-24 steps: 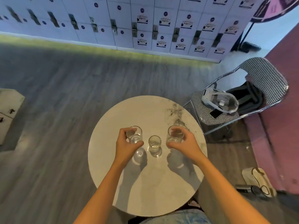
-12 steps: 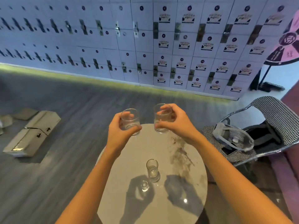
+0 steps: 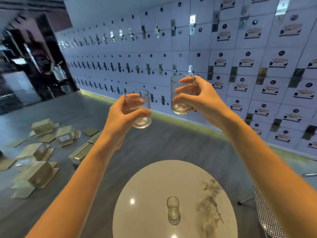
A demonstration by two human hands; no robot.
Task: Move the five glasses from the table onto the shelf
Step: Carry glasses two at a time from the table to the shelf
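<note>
My left hand [image 3: 122,117] grips a clear glass [image 3: 143,117] held up in the air, left of centre. A second clear glass [image 3: 178,107], held higher and to the right, is in the grip of my right hand [image 3: 199,98]. Both glasses stay upright, well above the round white table [image 3: 145,194]. One small clear glass [image 3: 173,207] still stands on the table near its middle. No shelf shows in this view.
A wall of white lockers [image 3: 223,66] fills the background. Flattened cardboard boxes [image 3: 41,152] lie scattered on the grey floor at left. A dark doorway area [image 3: 25,57] is at far left. A checked chair edge [image 3: 264,213] sits right of the table.
Both hands have lifted their glasses from the table and raised them higher. My view has tilted up and swung left, so the table sits lower and the boxes come into sight.
</note>
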